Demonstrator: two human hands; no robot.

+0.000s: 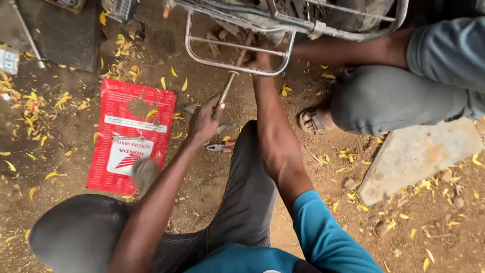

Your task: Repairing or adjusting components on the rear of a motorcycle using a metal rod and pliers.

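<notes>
**Long tool held up to a metal rack over bare earth**

A long metal rod tool (228, 83), pale on its lower shaft and darker towards the top, is clasped near its lower end by the left hand (204, 121), whose grip is closed fully around it. Its upper end is angled up to the bent chrome-wire rack (237, 64) of a machine. The right hand (260, 59) is pressed against the rack beside the tool's tip; whether its grip is closed on anything cannot be told. Another person's arm (343, 50) is reached in from the right.

A slip is judged possible: the round, smooth shaft could skid off its seat, and the fingers beside the tip could be struck. The pliers (221, 147) lying on the dusty, leaf-strewn ground (429, 222) could be kicked or buried. A glossy red plastic bag (129, 136), carrying a flat spanner (129, 137), is spread nearby, and a rough grey stone slab (419, 156) lies to the right.
</notes>
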